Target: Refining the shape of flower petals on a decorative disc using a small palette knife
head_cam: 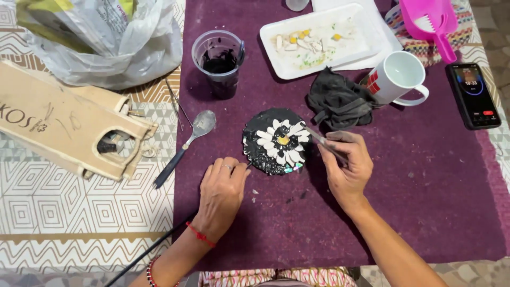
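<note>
Head view first: I see the round black disc with a white-petalled, yellow-centred flower mosaic (277,141) lying on the purple felt mat (435,186), between both hands. My left hand (222,194) rests flat just beside its lower-left edge, fingers loosely together. My right hand (346,162) pinches a thin grey stick tool (319,139), whose tip touches the petals.

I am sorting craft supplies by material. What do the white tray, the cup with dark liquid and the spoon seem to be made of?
The white tray looks like foam: matte, thick, with soft rounded rims. The cup seems to be clear plastic, since the dark liquid shows through its thin wall. The spoon has a shiny grey bowl, probably metal, and a dark handle, possibly plastic.
</note>
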